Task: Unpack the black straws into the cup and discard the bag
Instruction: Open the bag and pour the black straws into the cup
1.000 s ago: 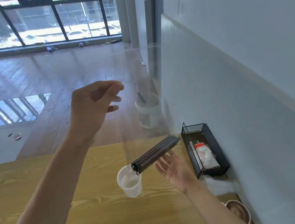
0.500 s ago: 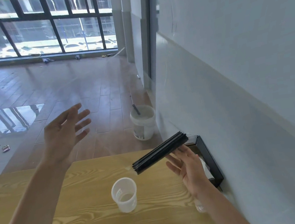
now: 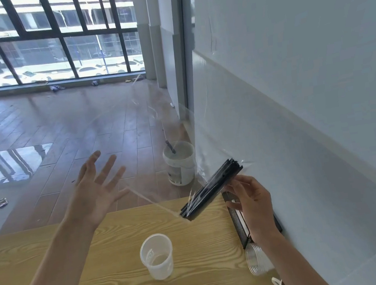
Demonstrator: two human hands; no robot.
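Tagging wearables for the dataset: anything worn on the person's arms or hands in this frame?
Nothing visible. The left hand and right hand are bare: no gloves, rings, watch or bands that the head view shows. Both forearms are uncovered up to the frame edge, with no sleeve, cuff, cable or marking in sight. Anything worn higher up the arms lies outside the picture.

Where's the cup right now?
In the head view the cup stands upright on the wooden table, centre frame, below the black straws held in the right hand.
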